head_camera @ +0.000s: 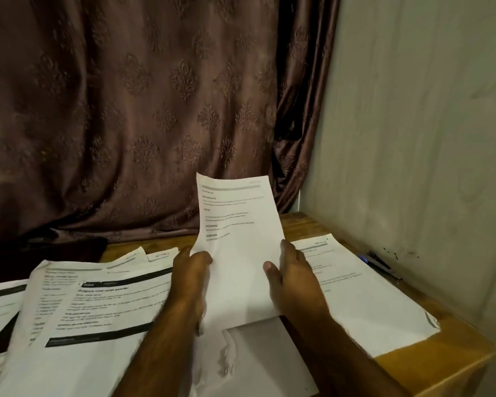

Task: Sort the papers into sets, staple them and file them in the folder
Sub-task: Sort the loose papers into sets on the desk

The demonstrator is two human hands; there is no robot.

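The left hand (pixel 191 270) is holding the left edge of a printed sheet (pixel 238 239), with the thumb lying on the front of the paper and the fingers curling behind it. The right hand (pixel 291 275) is holding the right edge of the same sheet, with its thumb pressing on the front and the other fingers hiding behind the paper. The sheet is standing up off the table, tilting a little away from the person, and its top is showing lines of small print that are too blurry to read. Under the hands, near the person, a plain white sheet (pixel 258 359) is lying flat, and it is looking a bit crumpled in the middle. To the left, a big pile of printed papers (pixel 98 305) is spreading over the table, with thick black bars running across the pages. Two more paper corners are peeking out at the far end of that pile. To the right, another printed page (pixel 364 293) is lying flat on the wooden table (pixel 447 351). Just past that page, near the wall, a dark pen (pixel 380 263) is resting on the wood. A brown patterned curtain (pixel 132 110) is hanging on the far side, and a pale wall (pixel 418 124) is standing on the right.
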